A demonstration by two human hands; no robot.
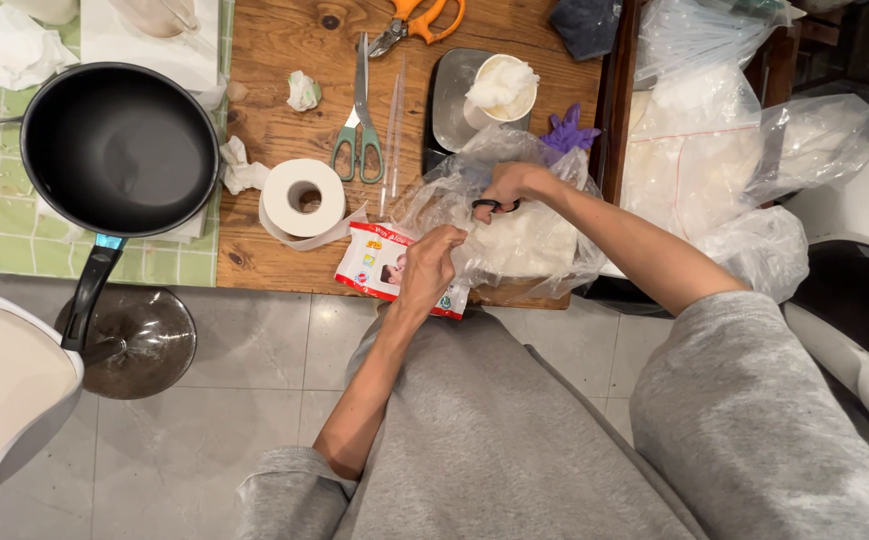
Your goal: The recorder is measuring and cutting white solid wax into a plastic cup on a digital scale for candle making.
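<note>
A clear plastic bag [524,240] of white contents lies at the wooden table's [284,45] near edge. The right hand [510,185] is clenched through black-handled scissors [495,207] over it. At 7 o'clock, the left hand [426,265] pinches the bag's edge, over a wet-wipes pack [379,262]. A tape roll [302,197] sits at 9 o'clock.

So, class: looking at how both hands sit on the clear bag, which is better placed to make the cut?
Right. The right hand already has its fingers through the black scissors at the bag, while the left hand only pinches the plastic.
</note>
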